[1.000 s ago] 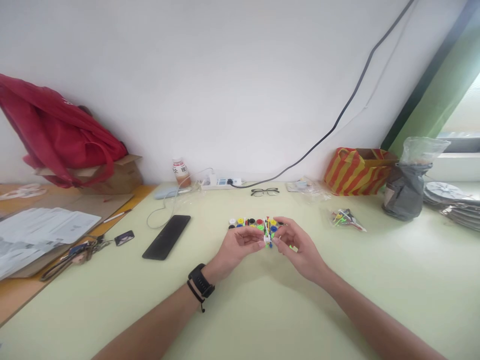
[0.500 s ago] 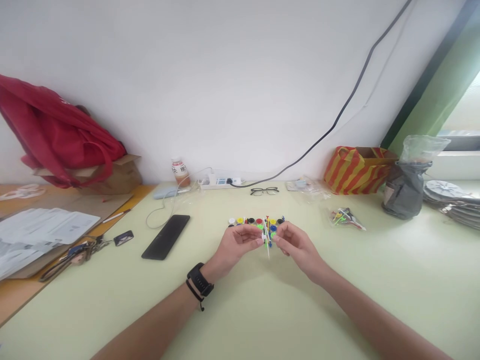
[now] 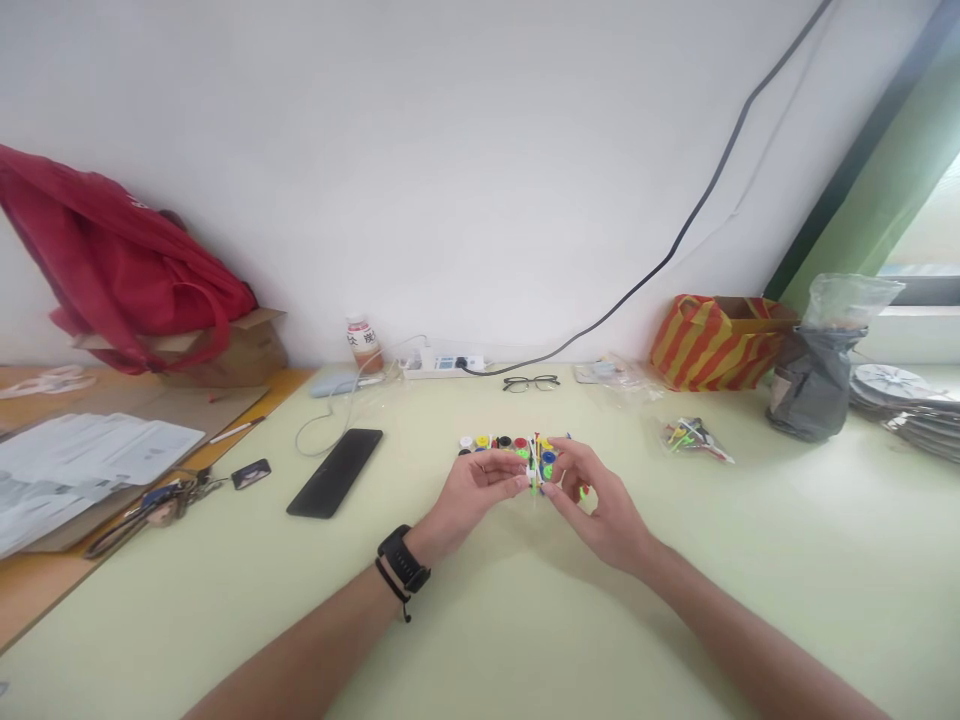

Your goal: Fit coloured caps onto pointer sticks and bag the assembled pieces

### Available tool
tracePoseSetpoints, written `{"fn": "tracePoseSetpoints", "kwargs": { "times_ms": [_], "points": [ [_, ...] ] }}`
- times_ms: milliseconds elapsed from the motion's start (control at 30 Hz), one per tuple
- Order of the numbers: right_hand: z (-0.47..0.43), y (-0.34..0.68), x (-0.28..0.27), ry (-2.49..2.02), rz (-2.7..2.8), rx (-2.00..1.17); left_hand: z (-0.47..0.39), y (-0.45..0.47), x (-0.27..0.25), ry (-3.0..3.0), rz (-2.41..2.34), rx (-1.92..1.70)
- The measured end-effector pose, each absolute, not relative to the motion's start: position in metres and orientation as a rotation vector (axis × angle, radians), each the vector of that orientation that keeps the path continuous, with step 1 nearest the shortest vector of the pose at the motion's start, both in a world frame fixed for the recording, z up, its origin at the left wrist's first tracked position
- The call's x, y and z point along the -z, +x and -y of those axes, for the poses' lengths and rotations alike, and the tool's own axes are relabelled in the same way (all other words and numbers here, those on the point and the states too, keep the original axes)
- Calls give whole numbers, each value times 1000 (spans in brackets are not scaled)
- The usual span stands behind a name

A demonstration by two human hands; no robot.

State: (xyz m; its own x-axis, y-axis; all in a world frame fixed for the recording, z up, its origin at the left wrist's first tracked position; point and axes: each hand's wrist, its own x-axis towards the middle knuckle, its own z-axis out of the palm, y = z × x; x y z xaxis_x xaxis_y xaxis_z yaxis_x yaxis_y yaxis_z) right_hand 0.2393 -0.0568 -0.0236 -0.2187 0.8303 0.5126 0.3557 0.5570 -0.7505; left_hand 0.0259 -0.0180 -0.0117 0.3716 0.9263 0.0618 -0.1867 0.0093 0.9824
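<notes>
My left hand (image 3: 474,493) pinches a small white plastic piece (image 3: 530,476) between thumb and fingertips; a thin white stick rises beside it. Just to the right is my right hand (image 3: 600,505), its thumb and index finger apart around the near end of the pieces. Whether the thumb touches the white piece is hard to tell. Behind both hands lie several small round plastic pieces in white, yellow, black, red, green and blue, among them a yellow piece (image 3: 482,441) and a blue piece (image 3: 548,457). Part of a green and red piece (image 3: 583,491) shows under my right palm.
A black phone (image 3: 334,473) lies to the left, with keys (image 3: 154,510) and papers (image 3: 97,455) beyond. Glasses (image 3: 531,383), a power strip (image 3: 442,368) and a bottle (image 3: 364,345) are near the wall. A small bag of coloured parts (image 3: 694,439) lies right.
My right thumb and index finger have spread wider apart, and the green and red piece now shows under that hand. The left hand keeps its pinch. The view has shifted slightly.
</notes>
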Motion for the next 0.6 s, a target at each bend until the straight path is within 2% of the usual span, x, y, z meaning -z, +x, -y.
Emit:
{"fn": "tracePoseSetpoints", "kwargs": {
  "times_ms": [100,200,333,600],
  "points": [
    [60,243,23,-956,1932,-330,16,25,16,1259,-800,-1013],
    [60,245,22,-928,1970,-242,16,24,17,1276,-795,-1001],
    [56,246,19,-1010,2044,-423,17,24,14,1283,-796,-996],
    [55,240,11,-1051,1815,-811,18,24,14,1293,-773,-969]
  ]
}}
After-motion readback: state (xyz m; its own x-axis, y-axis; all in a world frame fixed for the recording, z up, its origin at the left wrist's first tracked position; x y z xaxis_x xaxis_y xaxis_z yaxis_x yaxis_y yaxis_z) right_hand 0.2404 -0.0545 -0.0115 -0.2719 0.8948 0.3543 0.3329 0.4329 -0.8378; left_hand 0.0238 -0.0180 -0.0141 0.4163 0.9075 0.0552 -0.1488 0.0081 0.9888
